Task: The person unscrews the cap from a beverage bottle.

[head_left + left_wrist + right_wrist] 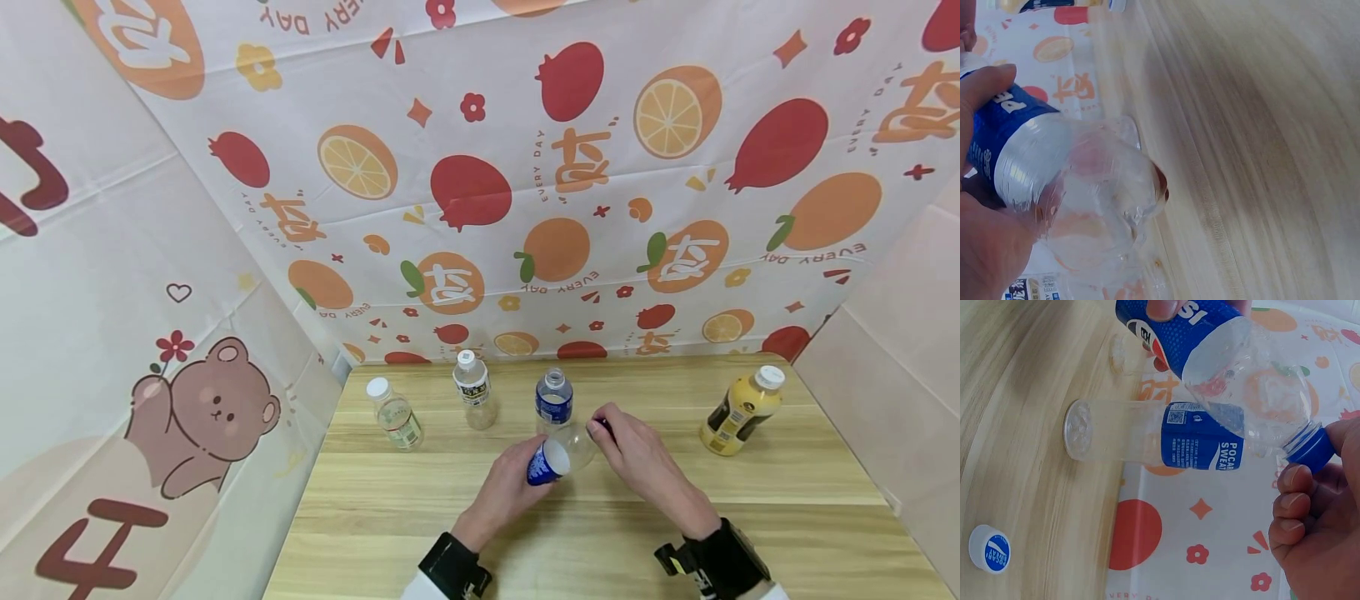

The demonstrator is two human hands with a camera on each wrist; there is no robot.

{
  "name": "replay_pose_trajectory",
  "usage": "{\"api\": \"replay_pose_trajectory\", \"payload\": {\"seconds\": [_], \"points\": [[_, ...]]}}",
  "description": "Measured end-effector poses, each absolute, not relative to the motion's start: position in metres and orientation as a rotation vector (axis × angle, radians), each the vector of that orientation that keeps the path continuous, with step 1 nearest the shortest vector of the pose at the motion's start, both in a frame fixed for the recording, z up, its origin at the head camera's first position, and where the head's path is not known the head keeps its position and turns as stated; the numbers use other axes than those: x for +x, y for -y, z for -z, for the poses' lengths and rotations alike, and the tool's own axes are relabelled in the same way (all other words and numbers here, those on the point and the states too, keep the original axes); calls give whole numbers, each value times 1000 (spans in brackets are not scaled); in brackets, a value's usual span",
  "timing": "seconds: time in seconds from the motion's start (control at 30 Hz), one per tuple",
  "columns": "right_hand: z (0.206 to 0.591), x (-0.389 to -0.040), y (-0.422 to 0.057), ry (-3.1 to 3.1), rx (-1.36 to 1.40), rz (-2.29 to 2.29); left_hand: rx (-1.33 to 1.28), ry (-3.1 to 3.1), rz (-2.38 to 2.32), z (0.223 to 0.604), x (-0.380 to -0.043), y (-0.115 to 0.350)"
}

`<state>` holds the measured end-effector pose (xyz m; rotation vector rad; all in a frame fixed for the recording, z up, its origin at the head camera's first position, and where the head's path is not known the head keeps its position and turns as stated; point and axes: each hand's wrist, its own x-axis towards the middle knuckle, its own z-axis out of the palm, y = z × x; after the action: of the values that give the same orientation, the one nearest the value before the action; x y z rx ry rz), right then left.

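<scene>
My left hand (506,485) grips a clear plastic Pepsi bottle (1254,381) around its blue label, holding it tilted above the table. In the right wrist view the blue cap (1311,449) sits at the bottle's mouth, and the thumb and fingers of my right hand (647,458) pinch it. Whether the cap is fully seated cannot be told. The bottle's lobed base (1135,194) shows in the left wrist view. Just behind stands an uncapped Pocari Sweat bottle (554,402), upright. Its white cap (990,549) lies on the table in the right wrist view.
Left of my hands stand two clear bottles with white caps, one with a pale green label (397,421) and one with a black-and-white label (475,390). A yellow bottle (741,410) stands at the right. Fruit-printed cloth (525,317) hangs behind the wooden table (360,517).
</scene>
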<state>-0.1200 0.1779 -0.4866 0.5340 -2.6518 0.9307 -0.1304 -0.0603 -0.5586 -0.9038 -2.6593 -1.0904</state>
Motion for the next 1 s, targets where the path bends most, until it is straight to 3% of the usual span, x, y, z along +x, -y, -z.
{"api": "replay_pose_trajectory", "payload": {"seconds": [0.43,1.0], "points": [[486,-120,-185,2634,691,-891,-976,2761,1365,556,-135,67],[491,-123,-191,2622,806,-892,-990,2770,1394,558,-136,70]]}}
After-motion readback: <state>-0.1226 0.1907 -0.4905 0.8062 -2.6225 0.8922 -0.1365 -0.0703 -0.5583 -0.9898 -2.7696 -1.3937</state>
